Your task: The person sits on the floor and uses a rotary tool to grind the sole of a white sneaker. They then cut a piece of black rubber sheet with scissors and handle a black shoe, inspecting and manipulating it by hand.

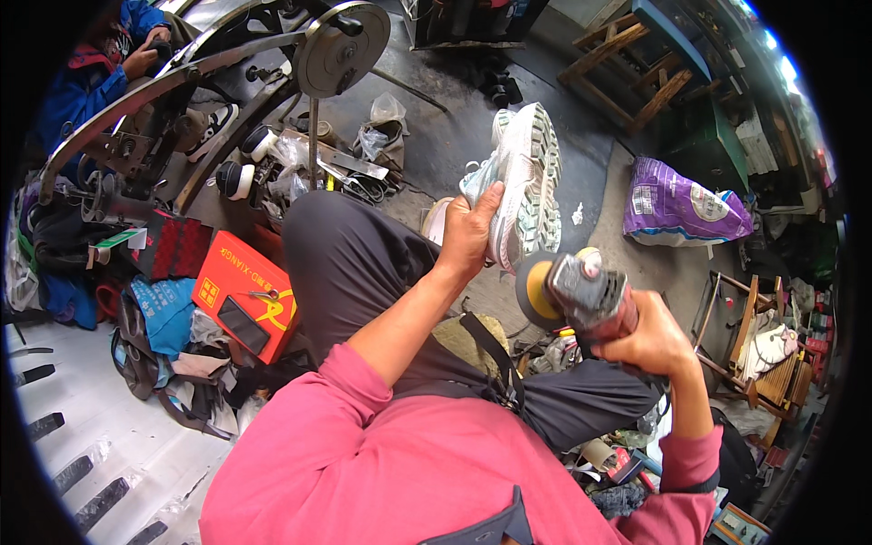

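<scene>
My left hand (475, 228) grips a white and pale-blue sports shoe (528, 184) by its side, thumb on the edge of the sole, with the lugged outsole turned to the right. In my right hand (650, 334) is a worn angle grinder (589, 289), its round yellow and dark disc (537, 289) close to one end of the shoe. Whether the disc touches the shoe cannot be told. Part of another pale shoe (434, 221) shows behind my left wrist.
At the upper left stands a hand-cranked sewing machine with a large wheel (344, 51); another person's hands (146, 54) are beyond it. A red box (248, 293) bears a phone (243, 323). A purple bag (684, 204) and a wooden stool (613, 68) lie to the right.
</scene>
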Demonstrator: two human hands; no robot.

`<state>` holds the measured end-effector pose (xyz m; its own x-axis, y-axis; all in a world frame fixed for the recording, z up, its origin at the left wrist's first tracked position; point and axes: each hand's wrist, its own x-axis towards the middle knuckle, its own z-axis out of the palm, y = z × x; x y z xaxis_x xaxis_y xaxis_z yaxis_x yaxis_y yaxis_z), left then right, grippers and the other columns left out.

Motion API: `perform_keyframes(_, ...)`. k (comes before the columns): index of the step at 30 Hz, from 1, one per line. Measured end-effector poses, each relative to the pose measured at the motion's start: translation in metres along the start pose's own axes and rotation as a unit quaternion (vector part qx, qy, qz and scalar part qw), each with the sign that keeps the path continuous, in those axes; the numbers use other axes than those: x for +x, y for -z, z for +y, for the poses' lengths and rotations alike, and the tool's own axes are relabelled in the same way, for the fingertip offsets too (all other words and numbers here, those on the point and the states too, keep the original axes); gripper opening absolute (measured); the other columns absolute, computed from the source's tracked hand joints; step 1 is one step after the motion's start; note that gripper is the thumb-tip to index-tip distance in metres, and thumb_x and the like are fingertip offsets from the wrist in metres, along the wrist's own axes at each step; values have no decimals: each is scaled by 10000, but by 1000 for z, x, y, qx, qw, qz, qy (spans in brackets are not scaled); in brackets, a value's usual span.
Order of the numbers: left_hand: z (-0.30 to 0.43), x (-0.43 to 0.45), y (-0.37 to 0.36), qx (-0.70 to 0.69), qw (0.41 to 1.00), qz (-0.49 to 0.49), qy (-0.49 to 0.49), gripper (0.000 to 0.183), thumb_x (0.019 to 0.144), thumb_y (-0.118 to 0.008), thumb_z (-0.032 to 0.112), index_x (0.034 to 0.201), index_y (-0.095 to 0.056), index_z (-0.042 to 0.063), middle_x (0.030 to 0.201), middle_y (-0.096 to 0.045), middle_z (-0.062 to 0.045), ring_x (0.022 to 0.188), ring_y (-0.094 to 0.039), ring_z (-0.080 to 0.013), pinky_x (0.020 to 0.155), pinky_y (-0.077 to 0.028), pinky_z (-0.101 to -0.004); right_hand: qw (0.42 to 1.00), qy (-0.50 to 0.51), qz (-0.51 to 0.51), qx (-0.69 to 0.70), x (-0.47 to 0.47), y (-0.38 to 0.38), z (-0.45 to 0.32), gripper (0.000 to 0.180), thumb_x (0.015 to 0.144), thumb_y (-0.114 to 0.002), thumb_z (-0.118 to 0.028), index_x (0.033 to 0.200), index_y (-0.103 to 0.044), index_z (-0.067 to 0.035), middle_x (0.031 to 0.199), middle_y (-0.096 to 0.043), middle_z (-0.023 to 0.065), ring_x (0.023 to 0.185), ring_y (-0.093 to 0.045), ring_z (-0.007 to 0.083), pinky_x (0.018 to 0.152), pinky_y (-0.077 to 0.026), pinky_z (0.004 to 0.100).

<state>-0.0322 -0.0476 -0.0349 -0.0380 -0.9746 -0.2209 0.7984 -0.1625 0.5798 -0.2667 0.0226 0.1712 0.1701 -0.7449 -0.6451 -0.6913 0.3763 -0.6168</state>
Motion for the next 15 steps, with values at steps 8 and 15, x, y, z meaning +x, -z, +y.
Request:
perform_keyframes(8,1,-2,-6,27,999,-8,-19,321,1094,-662,221,1305,-699,-18,1121,-767,-62,952,-715,-124,827,-584,-300,993,96,61,-39,24,-2,-15,362,694,-857,-116,987,-717,44,869,-769,103,786,-688,137,770,-572,355)
perform_keyframes(15,-1,0,-4,11,1000,-12,-24,314,1091,-666,203,1309,-690,-23,1126,-764,-60,958,-712,-122,840,-583,-295,984,8,36,-172,-19,-11,-18,392,662,-846,-35,1025,-717,35,876,-763,67,857,-622,72,828,-564,323)
